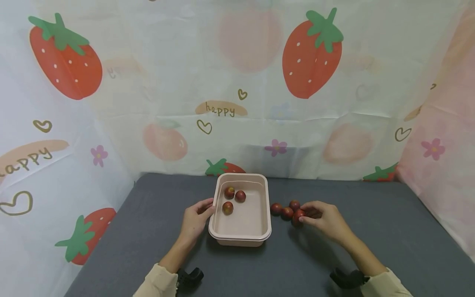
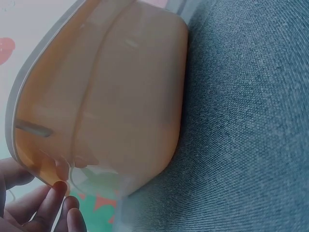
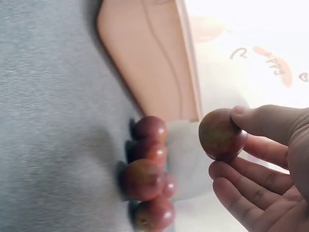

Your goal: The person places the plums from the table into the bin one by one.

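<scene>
My left hand [image 1: 195, 219] holds the left rim of a pale pink plastic container [image 1: 256, 225], thumb on top; in the left wrist view its fingers [image 2: 52, 203] lie under the rim. Inside the container are three dark red plums [image 1: 240, 196], towards its far left. To the right of it, my right hand [image 1: 326, 220] pinches one plum [image 3: 222, 134] between thumb and fingertips. The right wrist view shows this plum held up off the table. Several other plums [image 3: 143, 179] sit close together on the cloth between container and right hand, partly hiding one another.
A dark grey cloth [image 1: 148, 239] covers the table. White sheeting [image 1: 178, 82] printed with strawberries and hearts hangs behind and at the left, and pinkish sheeting [image 1: 441, 177] at the right. Black straps [image 1: 191, 278] are on both wrists.
</scene>
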Demonstrator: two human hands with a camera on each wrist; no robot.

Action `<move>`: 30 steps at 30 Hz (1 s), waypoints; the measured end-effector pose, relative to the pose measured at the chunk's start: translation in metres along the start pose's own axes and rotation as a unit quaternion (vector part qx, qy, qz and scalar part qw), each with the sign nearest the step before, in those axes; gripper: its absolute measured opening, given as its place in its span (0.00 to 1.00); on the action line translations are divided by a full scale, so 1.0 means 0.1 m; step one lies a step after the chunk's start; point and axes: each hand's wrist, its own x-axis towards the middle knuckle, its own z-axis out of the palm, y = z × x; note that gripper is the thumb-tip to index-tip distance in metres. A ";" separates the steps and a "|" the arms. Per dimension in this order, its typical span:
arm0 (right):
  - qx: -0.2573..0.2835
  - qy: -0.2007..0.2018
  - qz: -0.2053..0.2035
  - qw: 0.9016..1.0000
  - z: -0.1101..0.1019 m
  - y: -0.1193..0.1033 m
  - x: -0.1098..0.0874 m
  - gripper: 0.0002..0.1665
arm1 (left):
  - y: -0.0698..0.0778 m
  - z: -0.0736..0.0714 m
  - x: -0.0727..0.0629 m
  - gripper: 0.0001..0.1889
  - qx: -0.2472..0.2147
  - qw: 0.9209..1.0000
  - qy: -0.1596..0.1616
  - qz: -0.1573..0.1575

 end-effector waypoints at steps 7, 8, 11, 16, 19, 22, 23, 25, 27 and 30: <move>-0.012 -0.002 -0.016 1.000 -0.07 -0.06 0.13 0.16 | 0.01 -0.01 -0.01 0.18 -0.010 1.000 -0.004 0.004; -0.015 -0.002 -0.020 1.000 -0.08 -0.07 0.16 0.16 | 0.01 -0.01 -0.01 0.18 -0.011 1.000 -0.005 0.003; -0.023 -0.006 -0.026 0.999 -0.11 -0.11 0.23 0.16 | 0.01 -0.01 -0.01 0.18 -0.013 1.000 -0.005 0.004; -0.029 -0.013 -0.023 0.999 -0.16 -0.19 0.34 0.17 | 0.00 -0.01 0.01 0.18 -0.011 1.000 -0.005 0.003; -0.029 -0.021 -0.019 0.999 -0.16 -0.23 0.40 0.17 | 0.00 -0.01 0.01 0.18 -0.008 1.000 -0.002 0.001; -0.028 -0.029 -0.019 0.999 -0.15 -0.26 0.47 0.18 | -0.01 -0.01 0.01 0.17 -0.007 1.000 -0.001 0.000; -0.029 -0.031 -0.019 0.999 -0.14 -0.26 0.49 0.18 | 0.00 -0.01 0.01 0.17 -0.006 1.000 0.000 0.005; -0.027 -0.035 -0.020 0.999 -0.13 -0.28 0.53 0.18 | -0.01 -0.01 0.01 0.17 -0.005 1.000 0.001 0.008; -0.025 -0.040 -0.023 0.999 -0.13 -0.29 0.57 0.18 | 0.00 -0.01 0.01 0.17 -0.003 1.000 0.002 0.011; -0.026 -0.044 -0.026 0.998 -0.11 -0.32 0.64 0.18 | 0.00 -0.02 0.01 0.17 0.001 1.000 0.004 0.010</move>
